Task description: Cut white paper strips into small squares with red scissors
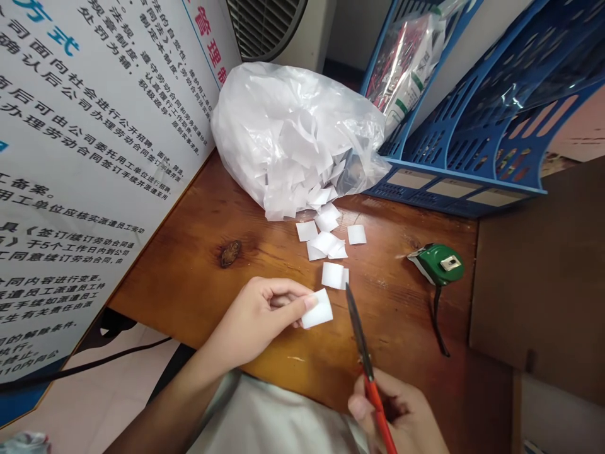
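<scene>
Between its thumb and fingers my left hand (265, 318) pinches a small white piece of paper (321, 310) above the table. My right hand (401, 410) is wrapped round the red handles of a pair of scissors (362, 343). The dark blades look closed and point away from me, to the right of the paper. Several cut white paper squares (332, 275) lie on the table just beyond both hands, some overlapping. They trail back to a clear plastic bag (302, 120) filled with many more white pieces.
A green tape measure (439, 263) with a black strap lies on the right of the wooden table (189, 265). Behind it stands a blue file rack (463, 183). A large board with printed text (94, 157) leans along the left. A brown panel (539, 271) borders the right.
</scene>
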Tool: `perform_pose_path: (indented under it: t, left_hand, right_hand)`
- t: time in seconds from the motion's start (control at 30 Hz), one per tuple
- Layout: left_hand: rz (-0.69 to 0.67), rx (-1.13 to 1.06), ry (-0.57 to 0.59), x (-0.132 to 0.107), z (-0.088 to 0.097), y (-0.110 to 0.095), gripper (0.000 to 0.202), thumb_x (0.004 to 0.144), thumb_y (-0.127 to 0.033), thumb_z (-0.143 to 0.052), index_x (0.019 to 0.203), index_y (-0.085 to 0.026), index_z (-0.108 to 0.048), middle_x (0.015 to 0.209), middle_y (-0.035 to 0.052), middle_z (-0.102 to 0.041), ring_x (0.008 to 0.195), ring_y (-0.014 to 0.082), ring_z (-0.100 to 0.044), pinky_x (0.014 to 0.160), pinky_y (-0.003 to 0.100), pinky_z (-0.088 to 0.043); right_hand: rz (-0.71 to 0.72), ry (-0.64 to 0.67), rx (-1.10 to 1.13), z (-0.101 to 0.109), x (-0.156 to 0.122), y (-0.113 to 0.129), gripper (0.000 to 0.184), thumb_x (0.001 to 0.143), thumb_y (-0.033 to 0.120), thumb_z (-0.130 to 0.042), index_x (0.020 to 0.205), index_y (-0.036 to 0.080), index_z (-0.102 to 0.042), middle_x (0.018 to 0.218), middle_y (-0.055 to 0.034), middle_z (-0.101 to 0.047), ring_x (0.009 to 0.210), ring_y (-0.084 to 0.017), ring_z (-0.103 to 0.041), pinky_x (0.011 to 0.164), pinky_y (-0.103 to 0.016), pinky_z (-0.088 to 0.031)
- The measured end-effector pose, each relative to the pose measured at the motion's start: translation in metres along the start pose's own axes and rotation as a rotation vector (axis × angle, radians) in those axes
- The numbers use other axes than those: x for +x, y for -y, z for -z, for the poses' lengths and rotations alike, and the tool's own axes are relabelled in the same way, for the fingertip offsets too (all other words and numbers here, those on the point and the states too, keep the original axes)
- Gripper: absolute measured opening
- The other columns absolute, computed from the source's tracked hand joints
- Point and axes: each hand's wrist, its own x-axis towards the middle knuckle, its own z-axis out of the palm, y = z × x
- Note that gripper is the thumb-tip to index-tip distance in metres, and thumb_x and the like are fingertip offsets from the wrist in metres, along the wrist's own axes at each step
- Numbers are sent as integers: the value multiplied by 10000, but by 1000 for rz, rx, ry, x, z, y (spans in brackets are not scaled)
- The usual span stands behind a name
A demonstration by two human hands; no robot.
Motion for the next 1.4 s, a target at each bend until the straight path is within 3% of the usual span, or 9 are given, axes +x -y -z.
perform_pose_path:
  t: [0.17,0.3,0.43,0.63,0.9,1.0,1.17,1.3,1.4]
  left_hand:
    - [-141,191,-37,6,9,-1,230,994,-367,-593,1055,-250,-781,1048,-3,-776,967,166,-706,833,220,-524]
    - [-232,358,-79,14,14,-4,259,1022,-373,-535,1178,-260,-709,1143,4,-752,1030,189,-703,807,242,-529]
    - [-280,489,-121,24,15,-12,234,1029,-378,-506,1099,-233,-676,984,2,-767,847,187,-715,637,244,-502]
    - [-516,554,-310,46,15,-22,177,962,-302,-627,1028,-243,-781,1111,19,-764,1017,207,-712,861,277,-541]
    - [-414,614,-401,53,15,-21,148,978,-338,-571,986,-204,-634,982,21,-767,686,163,-704,649,255,-487]
    - [-377,590,-364,45,12,-29,130,1011,-330,-504,971,-209,-531,1062,35,-748,706,153,-693,658,248,-469]
    - [-527,578,-130,33,5,-35,50,918,-206,-610,868,-204,-611,1379,67,-601,1313,241,-548,1084,344,-401]
    - [-485,611,154,38,-3,-24,41,863,-201,-691,896,-221,-703,1395,61,-584,1296,249,-558,1116,368,-387]
    - [-520,563,210,43,-8,-13,56,907,-193,-653,905,-206,-707,1194,69,-672,1110,206,-645,1028,335,-452]
  right_hand:
    - [37,-598,-325,32,9,2,443,746,657,-698,798,218,-676,693,-29,-664,613,-180,-601,545,-226,-449]
    - [30,-788,-375,48,20,6,406,739,607,-729,930,249,-712,777,-36,-730,687,-222,-683,562,-238,-458]
    - [201,-754,-167,39,35,18,383,787,578,-726,781,221,-587,680,4,-599,622,-160,-567,556,-212,-427]
    - [351,-569,35,18,59,29,391,852,514,-710,749,215,-479,679,36,-458,615,-122,-431,563,-206,-381]
    - [361,-518,193,7,74,42,287,875,450,-693,838,207,-546,725,25,-538,669,-151,-541,609,-233,-427]
    - [376,-581,197,8,80,47,243,891,425,-677,917,199,-590,823,-8,-636,768,-177,-614,719,-265,-475]
    - [386,-550,210,10,84,53,252,852,414,-717,899,197,-595,881,-39,-700,811,-201,-671,748,-279,-497]
    - [373,-555,130,9,85,56,237,837,409,-727,919,212,-623,927,-49,-736,823,-210,-687,747,-283,-498]
    - [361,-595,52,9,87,57,236,826,407,-726,944,219,-646,952,-57,-747,802,-212,-680,728,-289,-496]
